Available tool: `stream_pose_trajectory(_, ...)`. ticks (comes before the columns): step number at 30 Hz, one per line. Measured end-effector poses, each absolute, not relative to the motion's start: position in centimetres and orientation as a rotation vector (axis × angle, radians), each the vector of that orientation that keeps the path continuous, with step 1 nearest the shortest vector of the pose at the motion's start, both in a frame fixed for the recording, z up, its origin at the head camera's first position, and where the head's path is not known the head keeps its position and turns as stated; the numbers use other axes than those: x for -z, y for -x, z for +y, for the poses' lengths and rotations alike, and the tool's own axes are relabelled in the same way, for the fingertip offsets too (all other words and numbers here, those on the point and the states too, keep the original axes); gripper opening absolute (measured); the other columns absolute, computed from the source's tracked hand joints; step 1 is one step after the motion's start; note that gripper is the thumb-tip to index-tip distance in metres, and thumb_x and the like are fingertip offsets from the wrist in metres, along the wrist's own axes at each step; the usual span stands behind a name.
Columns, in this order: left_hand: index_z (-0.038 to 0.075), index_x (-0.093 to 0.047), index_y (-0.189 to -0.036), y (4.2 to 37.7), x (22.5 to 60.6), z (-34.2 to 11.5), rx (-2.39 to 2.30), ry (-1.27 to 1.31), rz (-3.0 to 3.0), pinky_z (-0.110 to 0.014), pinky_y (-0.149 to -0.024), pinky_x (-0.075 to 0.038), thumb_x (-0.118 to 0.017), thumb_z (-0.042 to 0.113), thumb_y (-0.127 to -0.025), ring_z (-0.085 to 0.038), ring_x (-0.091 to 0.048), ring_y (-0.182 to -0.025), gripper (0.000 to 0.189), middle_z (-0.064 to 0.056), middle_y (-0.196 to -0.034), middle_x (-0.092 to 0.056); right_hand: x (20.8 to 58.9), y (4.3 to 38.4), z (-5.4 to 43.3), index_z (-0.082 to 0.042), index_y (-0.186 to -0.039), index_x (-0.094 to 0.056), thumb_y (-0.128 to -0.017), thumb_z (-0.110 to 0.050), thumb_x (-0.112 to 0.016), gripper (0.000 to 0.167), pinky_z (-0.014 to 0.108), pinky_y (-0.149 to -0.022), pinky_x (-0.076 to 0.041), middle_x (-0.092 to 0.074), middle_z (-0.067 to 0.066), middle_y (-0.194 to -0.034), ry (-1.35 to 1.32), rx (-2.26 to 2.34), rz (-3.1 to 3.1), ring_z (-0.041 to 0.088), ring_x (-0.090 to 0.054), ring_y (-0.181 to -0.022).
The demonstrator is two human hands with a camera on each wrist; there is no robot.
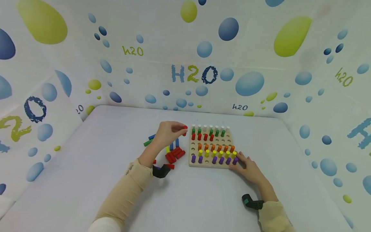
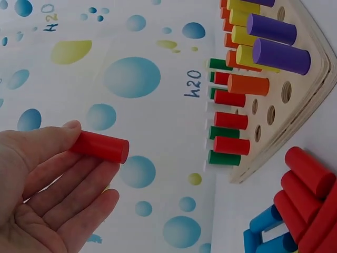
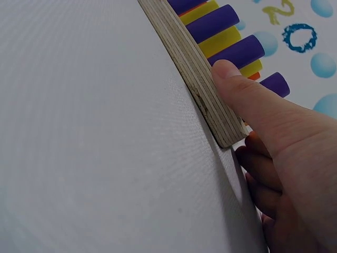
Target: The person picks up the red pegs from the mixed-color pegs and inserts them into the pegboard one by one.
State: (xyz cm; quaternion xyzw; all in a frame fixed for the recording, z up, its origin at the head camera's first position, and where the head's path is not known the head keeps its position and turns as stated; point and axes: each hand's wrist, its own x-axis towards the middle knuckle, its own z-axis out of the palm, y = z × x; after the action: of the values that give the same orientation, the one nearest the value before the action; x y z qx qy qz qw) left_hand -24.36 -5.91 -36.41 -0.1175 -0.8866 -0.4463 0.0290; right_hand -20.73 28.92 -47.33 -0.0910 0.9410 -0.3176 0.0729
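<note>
Here, below "H2O" lettering [image 1: 192, 74], the left hand [image 1: 168, 132] grips a red peg [image 2: 102, 146]; the right hand [image 1: 251, 171], a pegboard [image 3: 196, 76].

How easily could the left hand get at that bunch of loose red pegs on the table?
Probably yes: the left hand is close to the bunch of loose red pegs, and nothing appears to cover them. It pinches another red peg, though, which may need setting down first.

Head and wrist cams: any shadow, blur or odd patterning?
Head: fairly even light, soft shadow beside the left sleeve; left wrist: dimmer, but the red peg in the left hand has clear edges; right wrist: dim, fine rippled patterning on the white tabletop, shadow by the right hand and pegboard.
</note>
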Motion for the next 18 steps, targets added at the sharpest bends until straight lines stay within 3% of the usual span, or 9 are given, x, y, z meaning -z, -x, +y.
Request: stream_pose_trajectory(18,0.008,-0.068,-0.106,26.1,37.2,-1.5,1.442,0.488,-2.668,-0.024,-0.074,-0.052,-0.065,0.024,-0.085,-0.013,-0.063,-0.085,0.026,-0.002,-0.096,-0.068,47.3,20.6,28.9,0.0,-0.139,-0.034,-0.083,-0.051,-0.059,0.08,0.065,-0.098,-0.015,-0.02,0.021,-0.146,0.298,0.939,2.838,0.055,-0.012,-0.127)
